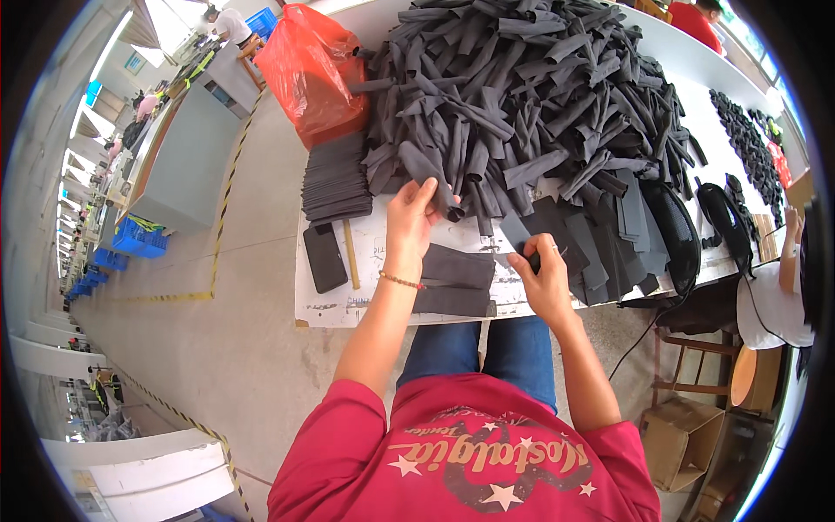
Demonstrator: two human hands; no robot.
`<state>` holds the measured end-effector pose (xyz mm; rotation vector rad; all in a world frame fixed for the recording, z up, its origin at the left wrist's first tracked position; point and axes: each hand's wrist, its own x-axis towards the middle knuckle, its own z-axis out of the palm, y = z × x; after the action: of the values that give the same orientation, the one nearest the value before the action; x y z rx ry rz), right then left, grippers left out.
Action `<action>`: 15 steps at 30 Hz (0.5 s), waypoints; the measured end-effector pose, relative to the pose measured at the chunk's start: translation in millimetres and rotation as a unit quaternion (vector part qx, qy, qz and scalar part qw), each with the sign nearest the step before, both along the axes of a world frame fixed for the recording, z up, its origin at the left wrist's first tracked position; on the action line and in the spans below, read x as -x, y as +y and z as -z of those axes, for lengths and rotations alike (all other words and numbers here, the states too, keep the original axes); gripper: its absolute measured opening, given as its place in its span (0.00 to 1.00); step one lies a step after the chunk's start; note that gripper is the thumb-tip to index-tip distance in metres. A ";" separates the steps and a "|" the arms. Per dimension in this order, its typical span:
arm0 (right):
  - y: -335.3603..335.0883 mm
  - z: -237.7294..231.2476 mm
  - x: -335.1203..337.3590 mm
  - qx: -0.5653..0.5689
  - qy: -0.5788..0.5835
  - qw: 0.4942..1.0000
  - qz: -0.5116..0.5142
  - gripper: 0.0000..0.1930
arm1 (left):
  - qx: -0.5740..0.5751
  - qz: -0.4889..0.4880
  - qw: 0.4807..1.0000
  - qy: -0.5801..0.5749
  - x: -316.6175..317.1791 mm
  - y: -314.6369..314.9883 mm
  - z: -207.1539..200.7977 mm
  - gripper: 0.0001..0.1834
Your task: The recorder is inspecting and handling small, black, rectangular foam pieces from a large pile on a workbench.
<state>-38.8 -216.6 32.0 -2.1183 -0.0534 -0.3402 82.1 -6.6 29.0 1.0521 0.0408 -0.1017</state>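
My left hand [415,215] pinches a rolled dark grey fabric piece [426,174] at the near edge of a large heap of similar pieces [522,96]. My right hand [546,277] is closed, its fingers curled round something dark and small that I cannot make out. A flat grey piece [514,230] lies against its fingertips. Between my hands, flat dark fabric pieces [457,271] lie on the white table [348,306] near its front edge. More flat dark pieces [600,248] lie fanned out beside my right hand.
Left of the heap stand a neat dark stack [337,178] and a red plastic bag [311,74]. A black phone [324,258] and a wooden strip [351,254] lie nearby. Black mesh items [674,230] lie at the right. A cardboard box [683,442] and another person's arm [790,252] are there too.
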 end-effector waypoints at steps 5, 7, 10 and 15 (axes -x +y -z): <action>18.0 -14.1 7.2 -0.209 0.037 0.977 0.012 0.27 | 0.024 0.014 0.999 0.033 26.1 -7.3 -2.6 0.14; 24.8 -25.5 -0.1 -0.110 -0.098 0.989 -0.010 0.28 | 0.014 0.020 0.999 0.030 33.8 -7.4 -4.7 0.14; 27.1 -32.6 -3.6 -0.118 -0.011 0.992 -0.039 0.21 | 0.018 0.046 0.998 0.031 44.5 -12.1 -11.5 0.13; 31.5 -18.9 -12.2 0.050 -0.206 0.977 -0.019 0.21 | 0.051 0.083 0.995 0.027 52.2 -14.4 -13.8 0.11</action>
<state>-26.6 -185.1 50.9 -2.1098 -0.3580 -0.7639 29.8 -21.0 42.8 0.9492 -0.0024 -0.2801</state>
